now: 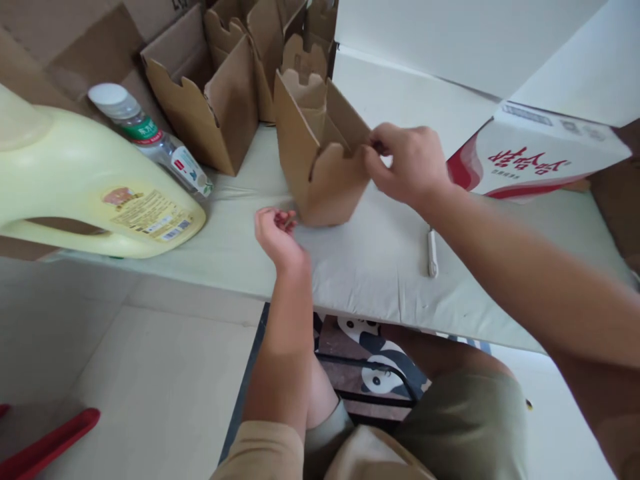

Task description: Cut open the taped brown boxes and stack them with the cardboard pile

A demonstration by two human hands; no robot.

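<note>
An open-topped brown cardboard box with notched upper edges stands tilted on the cloth-covered table. At its upper right edge, my right hand pinches the cardboard between thumb and fingers. My left hand is beside the box's lower left corner, its fingers curled in and nothing visible in them. Whether those fingertips touch the box I cannot tell. Behind and to the left stands another open cardboard box of the same kind, with several more at the back.
A large pale yellow jug lies at the left, with a clear plastic bottle leaning behind it. To the right are a red-and-white carton and a small white folded item. The table's front edge runs above my legs.
</note>
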